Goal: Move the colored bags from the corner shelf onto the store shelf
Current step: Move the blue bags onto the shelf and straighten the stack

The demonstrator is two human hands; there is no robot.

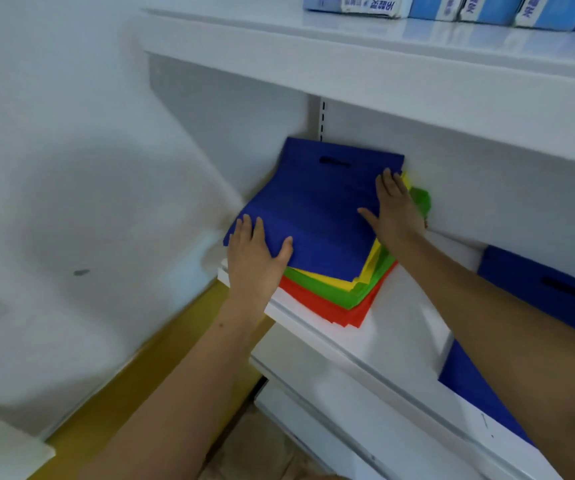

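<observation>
Pressing flat on the blue bag atop the stack: left hand at 7 o'clock, right hand at 3 o'clock, fingers straight

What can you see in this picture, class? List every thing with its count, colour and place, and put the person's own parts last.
stack of bags: one pile, blue on top, then yellow, green and red, on the shelf in the corner
shelf: one, white, under the stack
upper shelf: one, white, above the stack
boxes: several, blue and white, on the upper shelf
other blue bags: count unclear, blue, right edge, partly hidden by the arm
floor: yellow-brown, lower left
left hand: one, flat on the stack's near left corner
right hand: one, flat on the stack's right side
</observation>
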